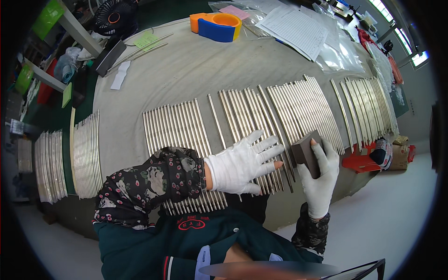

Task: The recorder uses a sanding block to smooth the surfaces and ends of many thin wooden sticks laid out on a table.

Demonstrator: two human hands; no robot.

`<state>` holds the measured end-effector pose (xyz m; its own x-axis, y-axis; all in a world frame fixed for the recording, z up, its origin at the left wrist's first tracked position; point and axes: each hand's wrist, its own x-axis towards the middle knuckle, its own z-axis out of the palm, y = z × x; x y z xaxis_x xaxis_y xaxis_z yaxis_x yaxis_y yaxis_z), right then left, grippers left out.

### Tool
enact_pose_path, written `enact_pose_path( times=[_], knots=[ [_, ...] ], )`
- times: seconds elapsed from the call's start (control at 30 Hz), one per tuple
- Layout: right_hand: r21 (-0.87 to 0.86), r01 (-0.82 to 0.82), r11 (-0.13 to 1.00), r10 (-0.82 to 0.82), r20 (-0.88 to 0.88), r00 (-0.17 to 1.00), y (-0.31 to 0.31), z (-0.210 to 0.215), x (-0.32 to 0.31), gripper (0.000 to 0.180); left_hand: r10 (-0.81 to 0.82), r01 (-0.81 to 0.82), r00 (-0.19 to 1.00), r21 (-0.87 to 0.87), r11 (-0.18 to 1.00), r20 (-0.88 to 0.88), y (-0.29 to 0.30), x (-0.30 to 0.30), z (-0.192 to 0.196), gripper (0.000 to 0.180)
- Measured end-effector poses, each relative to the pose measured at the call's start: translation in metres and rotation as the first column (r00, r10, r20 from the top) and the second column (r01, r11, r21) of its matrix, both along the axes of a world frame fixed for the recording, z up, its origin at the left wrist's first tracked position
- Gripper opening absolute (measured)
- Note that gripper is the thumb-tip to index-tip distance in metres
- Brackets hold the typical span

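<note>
My left hand, in a white glove with some fingertips bare, lies with fingers spread across a row of thin silvery metal rods. My right hand, gloved the same way, grips a dark grey-brown rectangular block between thumb and fingers. The block is over the lower end of another, denser row of rods; whether it touches them I cannot tell. A further row of rods runs partly beneath my left sleeve. A single rod lies apart between two rows.
More rods lie at the right, and rod bundles at the left. An orange-and-blue tape dispenser, written sheets and clear plastic bags sit at the far side. A black fan stands far left; a red box is beyond the right edge.
</note>
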<state>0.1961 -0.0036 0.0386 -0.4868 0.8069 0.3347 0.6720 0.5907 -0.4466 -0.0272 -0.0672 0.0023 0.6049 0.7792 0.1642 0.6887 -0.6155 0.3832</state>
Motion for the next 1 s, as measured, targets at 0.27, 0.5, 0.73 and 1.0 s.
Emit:
enact_pose_path(
  times=[0.27,0.5,0.73,1.0],
  knots=[
    [0.111,-0.156,0.982,0.135,0.176,0.975,0.021,0.012,-0.093,0.049,0.026,-0.029,0.994,-0.027,0.999,-0.11,0.002,0.003,0.009,0.066],
    [0.22,-0.006,0.976,-0.084,0.398,0.914,0.058,0.008,-0.117,0.044,0.031,-0.033,0.999,0.072,0.997,0.027,0.0,0.002,0.002,0.071],
    [0.218,-0.007,0.976,-0.081,0.391,0.917,0.056,0.003,-0.121,0.045,0.027,-0.027,0.999,-0.015,1.0,0.031,-0.003,0.001,0.003,0.073],
    [0.286,-0.057,0.956,-0.03,0.291,0.956,0.055,0.005,-0.106,0.045,0.065,-0.066,0.997,0.03,0.997,0.029,-0.004,-0.002,0.001,0.072]
  ],
)
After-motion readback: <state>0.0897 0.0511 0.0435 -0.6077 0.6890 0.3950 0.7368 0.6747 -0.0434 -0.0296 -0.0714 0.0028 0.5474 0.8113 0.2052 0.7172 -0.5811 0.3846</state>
